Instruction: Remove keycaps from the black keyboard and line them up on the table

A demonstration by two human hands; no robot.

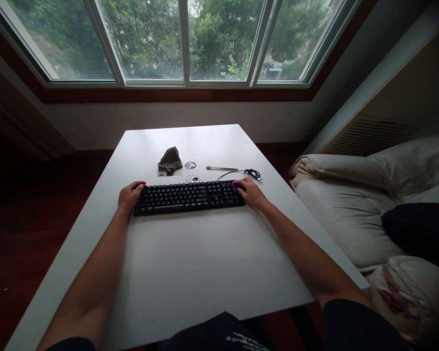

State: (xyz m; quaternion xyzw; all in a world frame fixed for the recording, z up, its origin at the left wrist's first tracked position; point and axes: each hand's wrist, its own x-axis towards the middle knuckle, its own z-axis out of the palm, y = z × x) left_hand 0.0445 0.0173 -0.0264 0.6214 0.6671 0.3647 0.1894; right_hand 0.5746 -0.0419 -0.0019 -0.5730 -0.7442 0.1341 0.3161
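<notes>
A black keyboard (190, 197) lies across the white table, its keys facing up. At its left end, my left hand (130, 194) is closed on the edge, with the thumb along the upper corner. The far right end is gripped by my right hand (251, 191), fingers curled over the top corner. A small purple patch (236, 186) shows at those fingertips; I cannot make out what it is. Behind the keyboard, its dark cable (252, 173) lies bundled with the plug showing.
Beyond the keyboard on the white table (190, 263) lie a crumpled grey-brown cloth (170, 160), a thin light stick or brush (221, 168), and two small round items (190, 165). A pale sofa (332, 204) stands right of the table, and a window (183, 44) is ahead.
</notes>
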